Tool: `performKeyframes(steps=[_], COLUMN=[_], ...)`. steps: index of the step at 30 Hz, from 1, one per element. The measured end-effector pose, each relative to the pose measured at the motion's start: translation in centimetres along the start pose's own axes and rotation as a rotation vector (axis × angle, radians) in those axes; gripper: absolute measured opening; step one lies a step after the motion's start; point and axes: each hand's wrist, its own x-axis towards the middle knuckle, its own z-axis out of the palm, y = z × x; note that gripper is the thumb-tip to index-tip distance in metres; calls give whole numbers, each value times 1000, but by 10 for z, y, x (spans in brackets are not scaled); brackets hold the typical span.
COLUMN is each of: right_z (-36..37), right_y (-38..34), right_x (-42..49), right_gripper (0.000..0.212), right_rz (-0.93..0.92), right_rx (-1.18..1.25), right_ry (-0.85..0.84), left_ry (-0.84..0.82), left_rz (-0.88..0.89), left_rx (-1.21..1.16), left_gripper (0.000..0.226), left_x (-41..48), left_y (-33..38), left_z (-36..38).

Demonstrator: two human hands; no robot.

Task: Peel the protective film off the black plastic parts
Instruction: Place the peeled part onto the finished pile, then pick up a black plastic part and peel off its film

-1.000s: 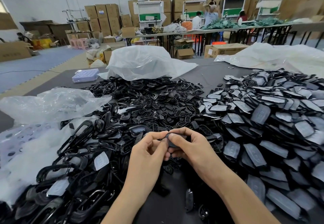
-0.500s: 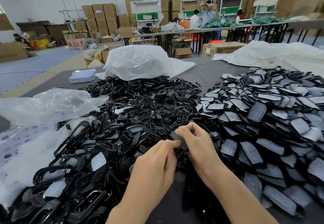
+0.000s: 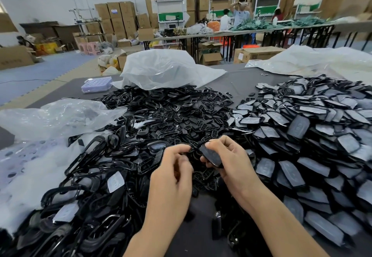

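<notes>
Head view: my right hand grips one black part above the pile. My left hand curls at its edge; I cannot tell if it pinches film. I should catch a corner and pull slowly. Half a second ago my left hand was lower.

From where I stand, only the arms show. The left hand and the right hand are bare. The left forearm and the right forearm are bare too, slim and smooth, uncovered as far as they can be seen.
</notes>
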Motion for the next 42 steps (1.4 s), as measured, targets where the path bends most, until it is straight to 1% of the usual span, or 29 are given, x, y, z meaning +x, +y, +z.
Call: performKeyframes(steps=[3,5,6,9,11,15,19,20,22,23,25,27,28,29,30,32,34,35,37,39,41,42], right_z=[2,5,7,8,5,-3,-8,-12,-23,-33,-55,-72,-79,-83,-83,-73,-54,-42,-15,7,21,24], right_y=[0,2,3,7,7,8,7,5,-11,-23,-56,-89,-99,-104,-104,-94,-74,-61,-34,-7,21,32], right_x=[-1,-3,-4,-6,-5,-4,-4,-4,3,8,22,32,32,30,26,14,3,-3,-13,-21,-25,-25], right_gripper=[29,33,32,13,7,12,10,12,12,13,19,35,49,63,71,73,64,58,48,44,51,55], right_rz=[2,-2,-8,-57,-88,-126,-76,-68,-91,-129,-228,-289,-292,-287,-273,-253,-261,-264,-287,-369,-419,-397], right_rx=[-18,-63,-84,-166,-271,-487,-510,-522,-534,-503,-366,-245,-199,-161,-156,-233,-338,-390,-550,-798,-1118,-1274], right_ry=[-26,-71,-106,-187,-209,-272,-271,-237,-117,-35,202,451,535,580,595,562,454,381,239,104,-47,-109], left_ry=[23,-24,-46,-21,19,45,42,34,7,-4,-41,-105,-147,-186,-212,-228,-216,-213,-205,-192,-195,-212], left_rz=[-181,-250,-265,-307,-327,-320,-303,-295,-260,-232,-162,-103,-74,-49,-26,49,190,234,251,257,217,157], left_rx=[-188,-285,-299,-299,-284,-217,-218,-218,-180,-135,-24,72,114,162,223,358,518,612,796,950,1084,1117], left_gripper=[16,15,15,9,9,11,13,14,16,17,19,21,22,23,23,24,22,27,40,50,62,68], left_x=[5,7,7,10,12,12,9,8,6,4,0,-6,-11,-15,-18,-25,-33,-37,-43,-43,-37,-32], left_y=[1,3,3,-1,-5,-7,-4,-3,-2,-1,-1,2,5,8,10,13,11,9,4,-6,-17,-21], left_z=[-1,0,0,1,0,-3,0,0,-1,-1,-2,-1,1,2,2,1,-1,-4,-17,-32,-50,-59])
